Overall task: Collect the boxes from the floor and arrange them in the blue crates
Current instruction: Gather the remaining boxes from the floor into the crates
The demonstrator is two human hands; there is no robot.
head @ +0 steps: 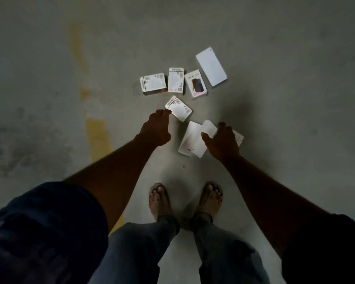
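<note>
Presently your right hand [221, 140] clasps a fanned stack of flat boxes [193, 140] near the floor [275, 119]; your left hand [156, 128] touches the small labelled box [178, 108], grip unclear. Four other boxes [176, 79] lie beyond. Risk: the splayed stack may slide apart, being unevenly pinched.

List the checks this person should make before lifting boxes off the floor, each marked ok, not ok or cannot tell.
1. Right hand grips the top white box: ok.
2. Left hand holds the tilted box: cannot tell; its fingers meet the edge, too dark.
3. Gripped box free of others: not ok; flat boxes overlap beneath it.
4. Floor cleared: not ok; three small boxes and the large white box lie beyond.
5. Blue crates in sight: not ok.
6. Feet clear of boxes: ok.
</note>
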